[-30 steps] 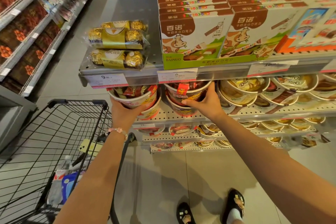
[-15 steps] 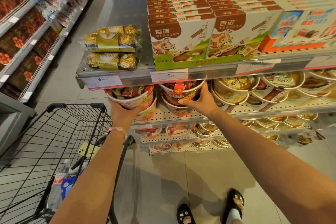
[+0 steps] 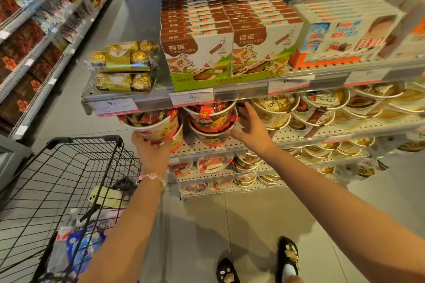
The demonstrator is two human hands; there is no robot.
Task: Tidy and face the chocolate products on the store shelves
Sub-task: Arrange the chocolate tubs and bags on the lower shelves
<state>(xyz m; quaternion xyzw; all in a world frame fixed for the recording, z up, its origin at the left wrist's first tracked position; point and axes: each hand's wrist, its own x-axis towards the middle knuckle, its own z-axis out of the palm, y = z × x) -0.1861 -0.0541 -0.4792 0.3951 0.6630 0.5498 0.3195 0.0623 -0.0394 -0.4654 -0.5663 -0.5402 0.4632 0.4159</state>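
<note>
Left hand (image 3: pixel 150 148) cupped under a red-and-cream chocolate tub (image 3: pixel 156 125), gripping its base at the left front edge of the second shelf (image 3: pixel 333 132). Right hand (image 3: pixel 251 125) spread, fingers straight — pressed against the right side of the neighbouring stacked red tub (image 3: pixel 212 119), just beside the Dove tubs (image 3: pixel 276 108).

Three gold-wrapped chocolate packs (image 3: pixel 123 69) lay stacked at the shelf's left end. Two rows of brown-and-green cow boxes (image 3: pixel 197 57) stood beside them. Four red tubs (image 3: pixel 212 119) sat below, stacked in pairs, and one wire cart (image 3: pixel 69 179) stood nearby.
</note>
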